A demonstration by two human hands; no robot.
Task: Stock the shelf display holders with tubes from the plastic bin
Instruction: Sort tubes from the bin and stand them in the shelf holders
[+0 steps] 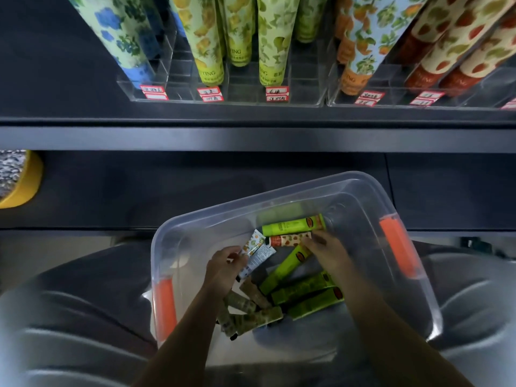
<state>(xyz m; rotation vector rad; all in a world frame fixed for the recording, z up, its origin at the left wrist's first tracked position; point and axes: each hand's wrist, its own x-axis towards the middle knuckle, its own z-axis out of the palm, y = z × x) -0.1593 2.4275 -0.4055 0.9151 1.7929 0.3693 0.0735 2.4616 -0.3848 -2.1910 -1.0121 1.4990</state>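
A clear plastic bin (279, 196) with orange handles rests on my lap and holds several loose tubes, mostly green ones (293, 223). My left hand (223, 269) holds white orange-patterned tubes (255, 254) over the bin's middle. My right hand (326, 251) reaches in and its fingertips pinch the end of a strawberry-patterned tube (289, 239). Above, clear acrylic display holders (229, 100) on the dark shelf carry upright tubes in blue, yellow, green, orange and strawberry patterns.
Red-and-white price labels (276, 93) line the holders' front. The dark shelf edge (251, 138) runs across between the holders and the bin. A yellow-rimmed container (21, 181) sits at the far left on the lower shelf.
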